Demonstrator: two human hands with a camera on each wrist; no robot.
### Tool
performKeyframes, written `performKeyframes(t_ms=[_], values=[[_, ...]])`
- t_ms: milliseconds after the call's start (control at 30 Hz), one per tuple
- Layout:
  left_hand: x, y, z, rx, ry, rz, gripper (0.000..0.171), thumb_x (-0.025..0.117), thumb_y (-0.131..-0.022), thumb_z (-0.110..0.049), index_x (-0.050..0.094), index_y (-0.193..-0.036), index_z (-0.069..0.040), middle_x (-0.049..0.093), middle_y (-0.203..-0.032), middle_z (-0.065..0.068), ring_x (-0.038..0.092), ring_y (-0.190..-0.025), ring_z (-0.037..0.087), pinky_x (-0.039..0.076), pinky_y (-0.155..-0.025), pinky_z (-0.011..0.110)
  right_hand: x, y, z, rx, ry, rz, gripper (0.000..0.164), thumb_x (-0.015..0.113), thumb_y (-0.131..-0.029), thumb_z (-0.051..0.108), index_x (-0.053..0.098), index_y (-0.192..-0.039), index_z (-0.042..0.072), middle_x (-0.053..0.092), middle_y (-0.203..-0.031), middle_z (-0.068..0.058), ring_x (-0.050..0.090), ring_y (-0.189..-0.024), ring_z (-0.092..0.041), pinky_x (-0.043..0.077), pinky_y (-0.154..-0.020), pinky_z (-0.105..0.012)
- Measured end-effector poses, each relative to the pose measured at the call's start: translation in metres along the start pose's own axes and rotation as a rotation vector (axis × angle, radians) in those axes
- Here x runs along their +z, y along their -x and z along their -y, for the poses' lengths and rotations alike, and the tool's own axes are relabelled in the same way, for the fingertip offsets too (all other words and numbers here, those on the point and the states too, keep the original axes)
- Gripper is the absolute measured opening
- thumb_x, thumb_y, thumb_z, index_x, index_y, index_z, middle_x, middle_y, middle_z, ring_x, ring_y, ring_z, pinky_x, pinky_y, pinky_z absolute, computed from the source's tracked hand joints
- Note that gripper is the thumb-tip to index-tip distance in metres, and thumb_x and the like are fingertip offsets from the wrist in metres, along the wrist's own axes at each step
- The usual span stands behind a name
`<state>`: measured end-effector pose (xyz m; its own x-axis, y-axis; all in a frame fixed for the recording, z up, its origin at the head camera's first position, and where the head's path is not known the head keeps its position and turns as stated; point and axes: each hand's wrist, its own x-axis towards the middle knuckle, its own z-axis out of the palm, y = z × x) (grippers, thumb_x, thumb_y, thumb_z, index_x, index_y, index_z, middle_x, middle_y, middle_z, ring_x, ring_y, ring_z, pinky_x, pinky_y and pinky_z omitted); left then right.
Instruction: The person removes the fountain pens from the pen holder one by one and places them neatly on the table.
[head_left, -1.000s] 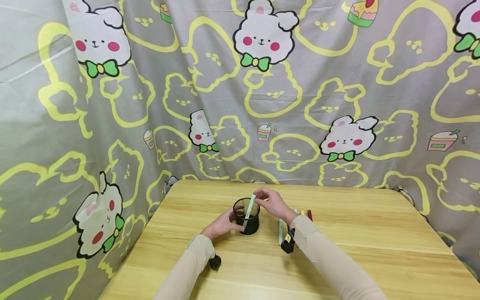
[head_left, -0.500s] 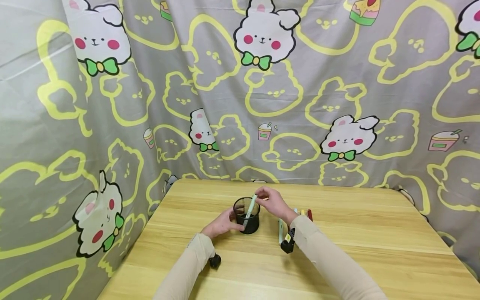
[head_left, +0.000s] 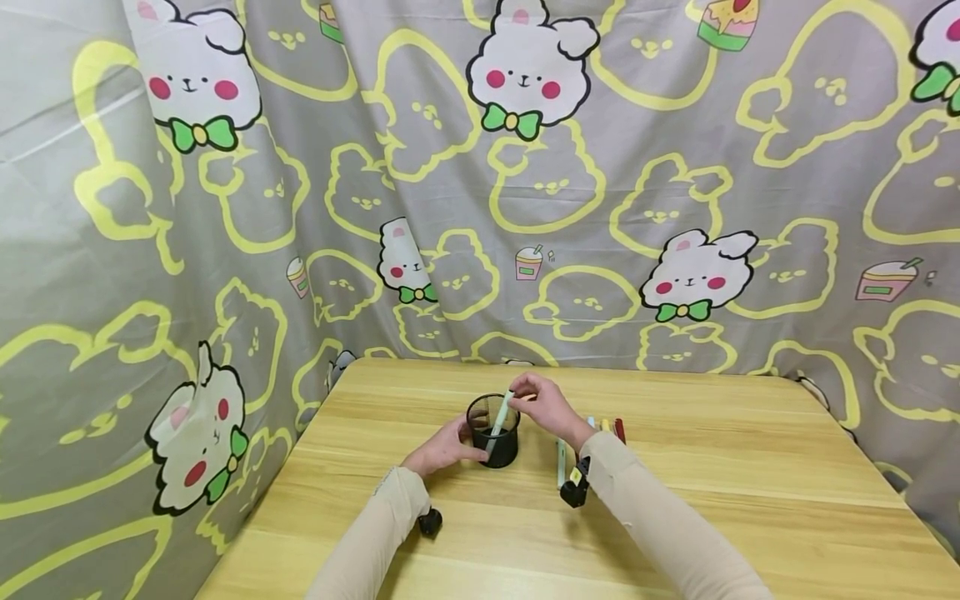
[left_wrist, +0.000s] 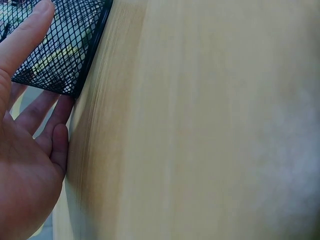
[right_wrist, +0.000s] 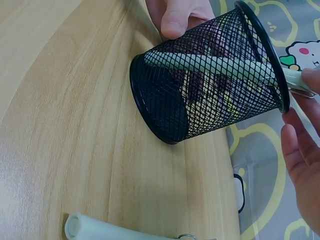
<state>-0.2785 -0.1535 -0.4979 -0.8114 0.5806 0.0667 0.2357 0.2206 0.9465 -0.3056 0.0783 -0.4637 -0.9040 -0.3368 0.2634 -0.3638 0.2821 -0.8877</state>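
Note:
A black mesh pen holder [head_left: 504, 452] stands upright on the wooden table. My left hand [head_left: 444, 447] grips it from the left, thumb in front and the other fingers behind and low by its base in the left wrist view. Inside the holder a pale green pen [head_left: 503, 411] leans, its lower end near the bottom on the left and its top above the rim. My right hand [head_left: 550, 410] pinches that top end between thumb and fingers. The right wrist view shows the pen's metal clip [right_wrist: 302, 93] at the rim, beside the right fingers.
Another pale green pen [head_left: 561, 465] lies on the table [head_left: 495, 542] under my right wrist. Just beyond the wrist are the ends of a red pen [head_left: 619, 430], a yellow one [head_left: 606, 426] and a light blue one [head_left: 591, 422]. A patterned curtain [head_left: 450, 200] hangs behind and left.

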Motion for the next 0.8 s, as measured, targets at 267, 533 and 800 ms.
performKeyframes(t_ms=[267,533,800], values=[[0.0,0.0,0.0,-0.004,-0.014,0.005,0.069,0.07,-0.081,0.002,0.034,-0.14,0.009,0.042,-0.136,0.031,0.044,-0.123,0.038,0.03,-0.103,0.049,-0.004,0.001,0.0,0.011,-0.077,-0.068,0.015,0.069,-0.086,0.007,0.061,-0.099,0.004,0.066,-0.089,-0.006,0.063,-0.084,-0.025,0.05,-0.07,-0.034],[0.0,-0.001,0.003,-0.023,0.007,-0.008,0.073,0.072,-0.08,0.001,0.033,-0.141,0.007,0.041,-0.137,0.031,0.043,-0.124,0.038,0.029,-0.103,0.051,-0.012,0.001,0.005,0.024,-0.238,-0.128,0.02,0.066,-0.088,0.003,0.058,-0.105,-0.005,0.064,-0.09,-0.013,0.062,-0.088,-0.04,0.053,-0.075,-0.041],[0.0,-0.001,0.003,-0.032,0.019,-0.008,0.072,0.072,-0.079,0.003,0.036,-0.141,0.002,0.042,-0.137,0.029,0.044,-0.123,0.036,0.031,-0.103,0.05,-0.026,0.001,0.009,0.014,-0.361,-0.234,0.023,0.065,-0.087,0.001,0.056,-0.106,-0.009,0.062,-0.089,-0.012,0.064,-0.078,-0.015,0.053,-0.078,-0.04]])
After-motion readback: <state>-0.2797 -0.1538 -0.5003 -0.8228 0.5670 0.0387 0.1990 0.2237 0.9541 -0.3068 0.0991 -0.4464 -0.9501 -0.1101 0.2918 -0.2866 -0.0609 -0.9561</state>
